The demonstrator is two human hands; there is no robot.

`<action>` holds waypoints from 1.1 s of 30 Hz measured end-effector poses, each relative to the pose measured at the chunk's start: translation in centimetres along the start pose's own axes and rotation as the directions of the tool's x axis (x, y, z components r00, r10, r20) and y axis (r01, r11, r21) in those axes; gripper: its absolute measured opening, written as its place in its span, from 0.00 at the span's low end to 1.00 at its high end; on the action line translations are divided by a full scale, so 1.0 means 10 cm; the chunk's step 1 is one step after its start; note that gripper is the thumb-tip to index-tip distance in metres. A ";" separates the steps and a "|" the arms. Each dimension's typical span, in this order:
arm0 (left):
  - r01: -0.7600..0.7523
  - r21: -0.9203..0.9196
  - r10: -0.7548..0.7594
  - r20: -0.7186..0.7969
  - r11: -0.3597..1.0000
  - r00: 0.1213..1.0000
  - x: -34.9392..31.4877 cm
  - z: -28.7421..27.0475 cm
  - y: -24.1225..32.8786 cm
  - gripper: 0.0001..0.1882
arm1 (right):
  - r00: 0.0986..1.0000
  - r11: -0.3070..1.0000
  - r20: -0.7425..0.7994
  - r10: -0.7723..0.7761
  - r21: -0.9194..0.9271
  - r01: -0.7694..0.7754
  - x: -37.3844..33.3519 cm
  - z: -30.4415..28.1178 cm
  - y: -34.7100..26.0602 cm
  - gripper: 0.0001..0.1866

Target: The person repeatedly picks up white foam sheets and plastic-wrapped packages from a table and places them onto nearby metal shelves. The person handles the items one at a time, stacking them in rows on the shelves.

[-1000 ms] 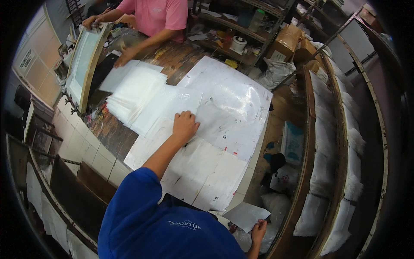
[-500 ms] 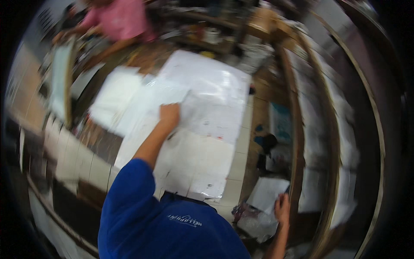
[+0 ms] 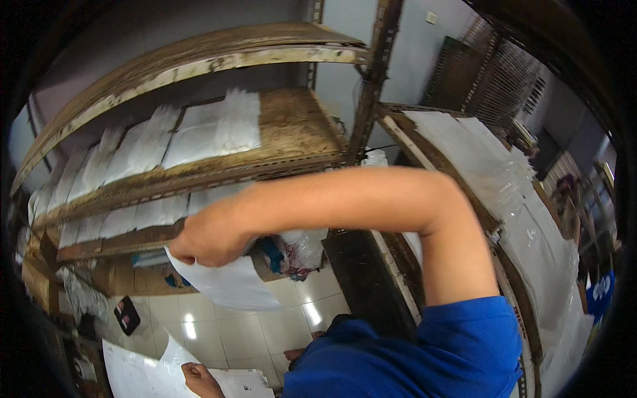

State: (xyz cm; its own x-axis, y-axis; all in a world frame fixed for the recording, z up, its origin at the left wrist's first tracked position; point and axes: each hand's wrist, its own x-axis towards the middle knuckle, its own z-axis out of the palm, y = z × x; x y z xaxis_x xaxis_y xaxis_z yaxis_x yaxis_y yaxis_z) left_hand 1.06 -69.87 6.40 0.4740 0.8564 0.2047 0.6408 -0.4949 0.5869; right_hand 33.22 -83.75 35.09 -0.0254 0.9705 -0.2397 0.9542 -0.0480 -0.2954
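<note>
My right hand is closed at the edge of a thin white sheet, which hangs down in front of the lower shelf. My right forearm stretches across the middle of the view from the right. At the lower left, my left hand pinches a pale, see-through sheet with one corner lifted. Beneath it lies a white work surface with dark marks. Whether each hand holds one sheet or several, I cannot tell.
Stacks of clear plastic bags line a wooden shelf, with more stacks on the shelf below. To the right, a metal-framed rack carries plastic sheets. A crumpled clear bag and a black object sit low down near the tiled floor.
The view has swung right, from the table toward the shelves. My right hand has come up to the shelf front with a white sheet. My left hand now lifts a sheet's corner.
</note>
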 end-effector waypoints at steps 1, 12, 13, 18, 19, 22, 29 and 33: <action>-0.028 -0.069 0.031 0.037 0.997 0.999 0.01 0.04 0.20 0.09 | 0.998 0.998 -0.021 0.059 -0.005 -0.060 -0.29 -0.19 0.00 0.13; -0.176 -0.362 0.285 0.274 0.915 0.918 -0.12 0.65 0.91 0.06 | 0.165 0.433 -0.539 0.826 0.419 -0.799 -4.54 -0.73 0.36 0.10; -0.199 -0.389 0.321 0.280 0.900 0.905 -0.13 0.72 0.96 0.06 | 0.045 0.370 -0.522 0.852 0.538 -0.758 -4.97 -0.64 0.36 0.10; -0.260 -0.420 0.416 0.337 0.869 0.845 -0.15 0.89 1.26 0.04 | -0.433 0.140 -0.455 0.778 0.798 -0.586 -6.30 0.02 0.79 0.08; -0.267 -0.421 0.426 0.347 0.867 0.836 -0.15 0.90 1.33 0.04 | -0.508 0.091 -0.428 0.747 0.824 -0.560 -6.37 0.13 0.86 0.08; -0.268 -0.405 0.434 0.404 0.874 0.805 -0.20 1.05 1.51 0.04 | -0.215 0.109 -0.601 0.769 0.456 -0.883 -7.12 0.61 1.11 0.08; -0.270 -0.420 0.459 0.457 0.867 0.762 -0.43 1.28 1.51 0.04 | -0.191 -0.011 -0.326 0.926 0.482 -0.876 -7.10 0.83 0.99 0.11; -0.327 -0.413 0.500 0.434 0.850 0.750 -0.48 1.24 1.59 0.04 | -0.450 -0.309 -0.215 0.867 0.475 -0.824 -6.58 0.67 0.83 0.11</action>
State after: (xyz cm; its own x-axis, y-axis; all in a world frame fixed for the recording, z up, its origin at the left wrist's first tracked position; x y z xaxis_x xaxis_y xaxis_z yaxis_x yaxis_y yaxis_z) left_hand 16.47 -83.68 5.07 0.9375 0.3311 0.1068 0.1399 -0.6398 0.7557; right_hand 40.77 -149.63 42.22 0.9026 -0.4274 0.0511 -0.4161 -0.8967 -0.1509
